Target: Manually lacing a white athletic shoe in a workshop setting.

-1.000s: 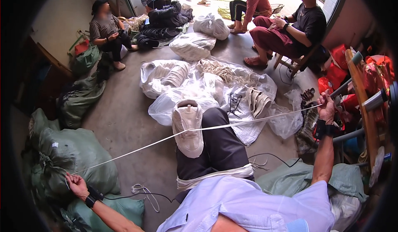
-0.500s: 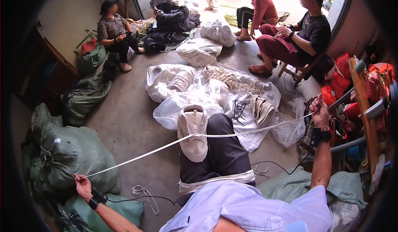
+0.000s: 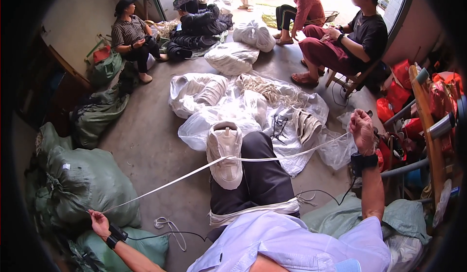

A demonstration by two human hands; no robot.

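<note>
Bg: green sacks [image 3: 82, 184] stacked left, clear plastic sheets [image 3: 292, 111] spread on concrete floor [image 3: 146, 145] with a rope pile [image 3: 265, 88] on top. White bags [image 3: 232, 57] behind. Several people sit around; one on a wooden chair [image 3: 351, 80]. Red bags [image 3: 400, 73] right.

Seated, white shoelace [image 3: 170, 183] stretched taut through white sneaker [image 3: 224, 151] on raised knee; left hand [image 3: 98, 222] gripping at eight o'clock, right hand [image 3: 362, 130] at three o'clock.
</note>
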